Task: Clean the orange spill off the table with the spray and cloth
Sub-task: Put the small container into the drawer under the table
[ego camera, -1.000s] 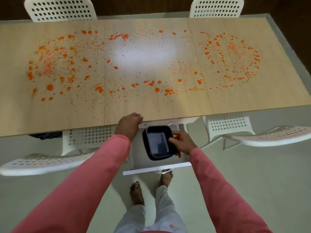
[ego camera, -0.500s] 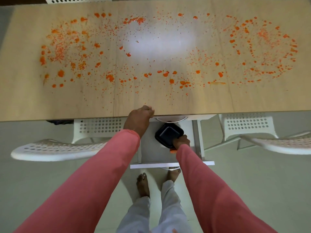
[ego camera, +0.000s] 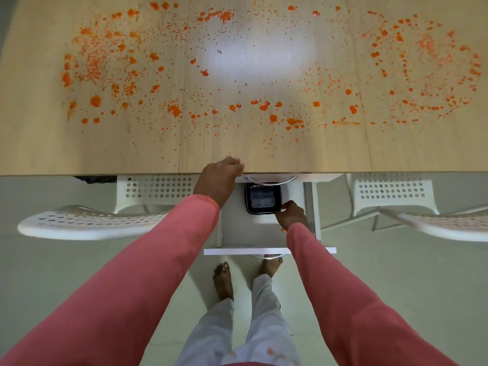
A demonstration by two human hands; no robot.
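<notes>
Head view looks straight down on the wooden table (ego camera: pixel 105 143), and I take its near edge as my landmark. Beyond that edge the orange spill (ego camera: pixel 264 105) is scattered across nearly the whole top, in big drops and fine speckle, none of it wiped yet. My left hand (ego camera: pixel 220 178) rests on the edge itself, fingers curled over the lip and gripping it. Just below the edge, an open white drawer (ego camera: pixel 248 236) stands out toward me, and in its far end sits a black square container (ego camera: pixel 262 199). My right hand (ego camera: pixel 290 213) is at that container's near right corner, fingers curled onto its rim, pinching it.

Neither spray nor cloth shows anywhere I can see; I cannot tell whether they are under the table or elsewhere.

My judgement: I am handling the container in the drawer and the cleaning proper has not begun. Risks from here: the grip is on one corner only, so the container could tip or slip if I lift it quickly. My left sleeve (ego camera: pixel 148 260) hangs close to the edge, and leaning forward could drag it through the nearest droplets and smear them. The drawer front sits just above my bare feet (ego camera: pixel 223 281), so stepping in could bump it.
</notes>
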